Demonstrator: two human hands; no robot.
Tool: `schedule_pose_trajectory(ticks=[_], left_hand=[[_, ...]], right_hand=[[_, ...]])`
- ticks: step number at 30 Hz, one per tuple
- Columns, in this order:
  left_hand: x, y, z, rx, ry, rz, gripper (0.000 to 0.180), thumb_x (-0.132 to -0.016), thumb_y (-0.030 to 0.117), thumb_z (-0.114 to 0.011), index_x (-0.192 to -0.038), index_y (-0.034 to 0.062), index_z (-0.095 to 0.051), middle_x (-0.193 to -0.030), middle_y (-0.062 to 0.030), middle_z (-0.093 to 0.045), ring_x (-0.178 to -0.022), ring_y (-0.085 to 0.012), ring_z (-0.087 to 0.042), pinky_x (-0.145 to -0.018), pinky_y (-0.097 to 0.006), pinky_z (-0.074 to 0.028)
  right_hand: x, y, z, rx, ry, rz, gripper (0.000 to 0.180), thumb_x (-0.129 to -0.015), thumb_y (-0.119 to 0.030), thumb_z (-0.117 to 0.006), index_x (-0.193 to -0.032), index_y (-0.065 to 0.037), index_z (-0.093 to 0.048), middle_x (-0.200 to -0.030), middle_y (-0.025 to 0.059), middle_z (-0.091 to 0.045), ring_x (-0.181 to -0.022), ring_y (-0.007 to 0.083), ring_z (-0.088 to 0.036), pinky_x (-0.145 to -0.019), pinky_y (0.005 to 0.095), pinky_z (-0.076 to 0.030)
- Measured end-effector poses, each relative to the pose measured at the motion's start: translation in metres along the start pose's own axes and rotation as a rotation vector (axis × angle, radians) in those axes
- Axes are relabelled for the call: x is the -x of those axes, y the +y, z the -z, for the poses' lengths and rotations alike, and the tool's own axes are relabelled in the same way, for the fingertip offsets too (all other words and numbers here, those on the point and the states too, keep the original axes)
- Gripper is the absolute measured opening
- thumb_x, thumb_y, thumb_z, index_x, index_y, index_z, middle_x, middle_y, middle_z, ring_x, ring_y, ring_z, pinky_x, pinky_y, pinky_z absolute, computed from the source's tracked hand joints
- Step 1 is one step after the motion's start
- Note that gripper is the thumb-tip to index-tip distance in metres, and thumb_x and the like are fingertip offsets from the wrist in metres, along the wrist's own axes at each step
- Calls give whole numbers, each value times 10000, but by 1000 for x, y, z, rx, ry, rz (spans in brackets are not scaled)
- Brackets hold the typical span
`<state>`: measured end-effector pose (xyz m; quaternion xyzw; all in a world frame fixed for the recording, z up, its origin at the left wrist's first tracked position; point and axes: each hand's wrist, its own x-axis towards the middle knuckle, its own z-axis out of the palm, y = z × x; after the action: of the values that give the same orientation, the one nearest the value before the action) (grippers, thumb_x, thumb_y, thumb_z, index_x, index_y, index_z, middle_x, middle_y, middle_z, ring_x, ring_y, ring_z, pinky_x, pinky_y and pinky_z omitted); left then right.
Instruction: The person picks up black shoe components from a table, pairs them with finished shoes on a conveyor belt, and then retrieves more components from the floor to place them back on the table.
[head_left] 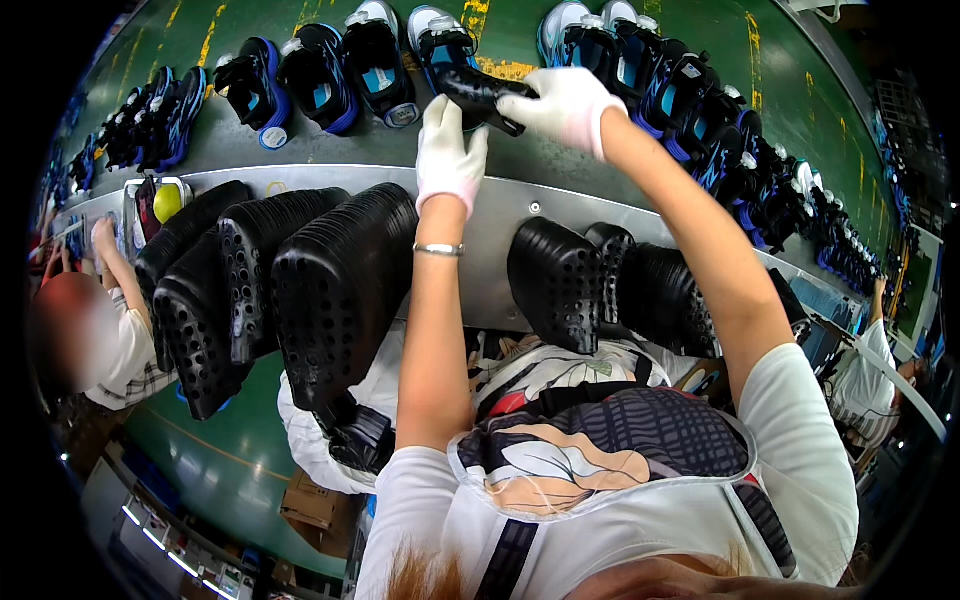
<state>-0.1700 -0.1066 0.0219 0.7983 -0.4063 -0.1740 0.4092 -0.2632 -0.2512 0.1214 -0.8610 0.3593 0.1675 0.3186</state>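
Both my hands wear white gloves and reach to the far side of the steel ledge. My right hand (572, 108) is closed round the rear of a glossy black plastic shoe insert (478, 90). The insert's front end is at the opening of a black, white and blue sneaker (436, 30). At that sneaker's heel, my left hand (450, 150) has its fingers and thumb round the back; the hand and insert hide the heel itself. Nested stacks of ribbed black inserts with holed ends lie on the ledge, a large stack (345, 265) left and a smaller stack (556, 275) right.
Rows of similar sneakers stand on the green surface, to the left (318, 75) and right (670, 95). The steel ledge (490, 215) runs crosswise before me. A co-worker (125, 330) is at the left and another person (865, 390) at the far right. A cardboard box (318, 508) sits below.
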Motion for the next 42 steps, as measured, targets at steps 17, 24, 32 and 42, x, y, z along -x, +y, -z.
schedule_pose_trajectory(ticks=[17,24,32,42], left_hand=[[-66,-13,-32,-163,-323,471,272,-850,279,-645,-977,41,-673,-1064,-223,-661,-1025,-372,-628,-872,-441,-513],[-59,-9,-30,-271,-294,415,284,-843,272,-666,-1029,57,-672,-1047,-190,-667,-1004,-354,-633,-867,-431,-514],[-59,-17,-28,-213,-223,415,304,-830,266,-647,-1051,58,-676,-1044,-208,-660,-996,-365,-624,-865,-415,-505],[-63,-45,-20,-409,-188,17,342,-881,332,-585,-1162,148,-646,-1193,-121,-632,-1103,-337,-594,-923,-413,-492]], right_hand=[[-99,-39,-34,337,126,72,388,-906,-384,-557,-979,-35,-709,-994,197,-687,-949,365,-654,-856,423,-518],[-135,-50,-45,221,171,111,206,-849,-69,-546,-1026,-46,-649,-1062,173,-675,-939,352,-667,-758,424,-564],[-126,-67,-28,-143,111,28,265,-856,-102,-484,-1054,-74,-657,-1081,180,-664,-953,349,-664,-776,441,-552],[11,-13,-10,290,51,379,269,-921,-234,-454,-1023,-96,-661,-999,152,-682,-941,335,-648,-816,417,-520]])
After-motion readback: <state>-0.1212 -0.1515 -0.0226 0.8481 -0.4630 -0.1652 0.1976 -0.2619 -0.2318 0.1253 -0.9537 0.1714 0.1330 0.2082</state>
